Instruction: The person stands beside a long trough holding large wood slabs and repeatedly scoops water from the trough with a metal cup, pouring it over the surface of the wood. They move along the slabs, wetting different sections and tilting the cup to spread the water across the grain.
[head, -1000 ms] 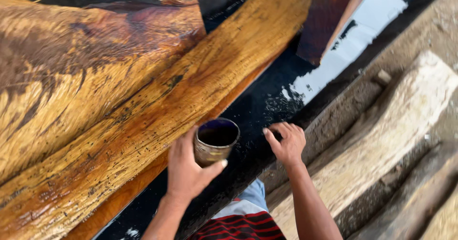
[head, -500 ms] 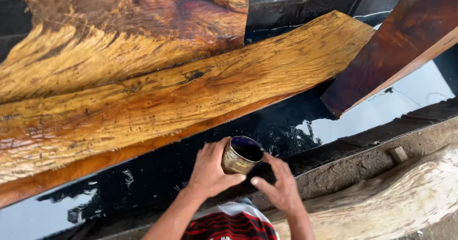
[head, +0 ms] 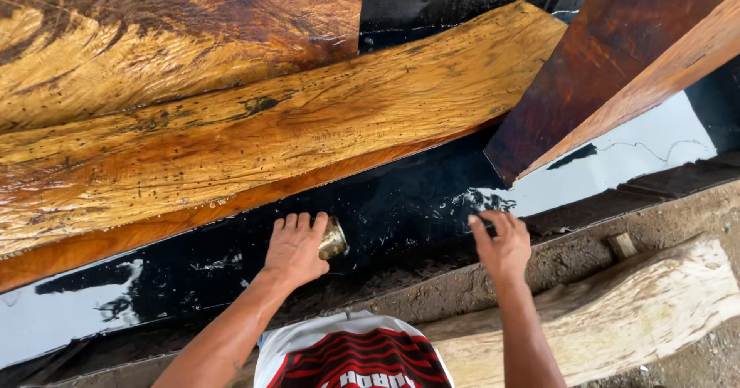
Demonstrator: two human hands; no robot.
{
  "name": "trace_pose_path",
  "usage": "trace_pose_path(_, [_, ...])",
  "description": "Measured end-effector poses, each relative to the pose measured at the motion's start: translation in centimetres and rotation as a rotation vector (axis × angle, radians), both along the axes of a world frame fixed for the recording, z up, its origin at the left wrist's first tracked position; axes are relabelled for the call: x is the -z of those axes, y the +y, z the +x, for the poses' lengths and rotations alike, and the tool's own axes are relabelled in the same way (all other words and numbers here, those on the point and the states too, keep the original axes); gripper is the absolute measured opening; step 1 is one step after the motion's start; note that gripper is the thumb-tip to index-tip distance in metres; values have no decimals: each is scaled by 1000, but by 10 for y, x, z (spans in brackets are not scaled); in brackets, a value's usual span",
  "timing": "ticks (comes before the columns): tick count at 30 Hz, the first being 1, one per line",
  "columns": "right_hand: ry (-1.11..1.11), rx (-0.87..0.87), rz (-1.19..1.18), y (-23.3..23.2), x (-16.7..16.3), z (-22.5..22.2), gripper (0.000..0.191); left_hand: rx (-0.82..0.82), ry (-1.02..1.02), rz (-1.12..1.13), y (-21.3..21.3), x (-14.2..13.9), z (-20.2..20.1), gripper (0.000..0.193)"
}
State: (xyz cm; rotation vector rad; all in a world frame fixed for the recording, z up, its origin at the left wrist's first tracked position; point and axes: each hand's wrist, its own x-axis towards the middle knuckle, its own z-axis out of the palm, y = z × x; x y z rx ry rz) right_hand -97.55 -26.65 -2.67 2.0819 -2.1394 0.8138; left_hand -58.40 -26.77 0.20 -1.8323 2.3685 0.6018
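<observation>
- Over the black liquid [head: 401, 203] in the trough: both my hands are out in front of me, below the wet planks.
- My left hand [head: 297, 248] is palm down, fingers curled over a small brass-coloured metal cup [head: 334, 238]. Gripped from above; only the cup's right side shows past my fingers.
- Cup is tipped on its side, sitting right at the liquid surface, just below the lower edge of the long yellow plank [head: 293, 137]. Can't tell what's in it.
- My right hand [head: 502, 245] is open, fingers loosely spread and slightly bent, holding nothing. It hovers at the near edge of the liquid, well apart from the cup.
- Small splashes and ripples on the surface between the two hands.
- The long plank runs diagonally from lower left to upper right, glossy and wet, with dark pinholes in the grain.
- A broader burled slab [head: 154, 41] lies above it, upper left, touching or overlapping; can't tell which.
- A dark reddish board [head: 617, 57] slants in from upper right, its lower corner dipping into the liquid.
- A pale rough log [head: 655, 311] lies on the dirt to my lower right, outside the trough wall [head: 570, 253].
- My red, black and white shirt [head: 351, 353] shows at the bottom edge.
</observation>
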Motion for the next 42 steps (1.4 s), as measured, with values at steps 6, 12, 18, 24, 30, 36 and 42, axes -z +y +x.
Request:
trace_pose_path(6, [58, 97, 86, -10, -3, 6, 33, -17, 255, -50, -11, 12, -35, 91])
trace_pose_path(12, [40, 143, 149, -18, -14, 7, 29, -130, 536, -187, -14, -23, -50, 98])
trace_pose_path(18, [-4, 120, 120, -24, -21, 5, 26, -178, 559, -348, -47, -89, -71, 97])
trace_pose_path(24, [-28, 85, 72, -28, -26, -3, 23, -24, 424, -493, -110, -135, -85, 98])
trace_pose_path(30, [-42, 101, 61, -34, -30, -9, 20, 57, 303, -438, -154, -142, -102, 93])
trace_pose_path(36, [-71, 85, 39, -42, -29, -9, 18, 137, 227, -353, -182, -133, -123, 99])
trace_pose_path(42, [-23, 116, 74, -47, -24, -5, 20, 162, 260, -232, -214, -129, -155, 103])
